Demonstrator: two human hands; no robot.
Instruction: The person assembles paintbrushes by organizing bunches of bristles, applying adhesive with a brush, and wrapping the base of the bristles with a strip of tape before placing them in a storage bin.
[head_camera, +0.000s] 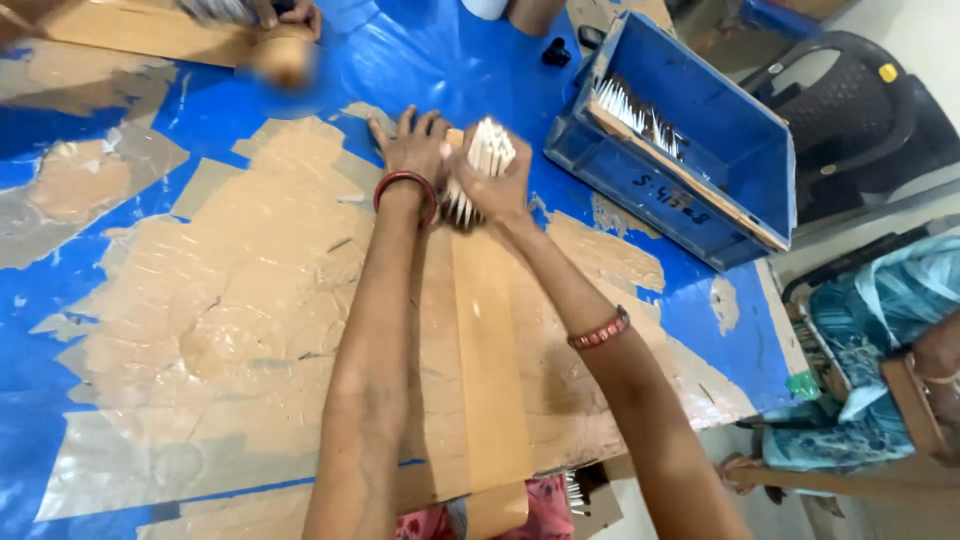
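Small manual workshop. A worn blue worktable (120, 110), patched with brown tape, lies under the gripped stick bundle (482, 160); a blue plastic crate (720, 150) of like sticks stands just right of the grip, another worker's hand (290, 14) beyond it.

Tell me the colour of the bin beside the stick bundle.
The bin is blue, seen in the head view, right of the stick bundle held in the right hand.

A bundle of sticks (487, 160) stands on the table (200, 330), with the crate (720, 150) to its right.
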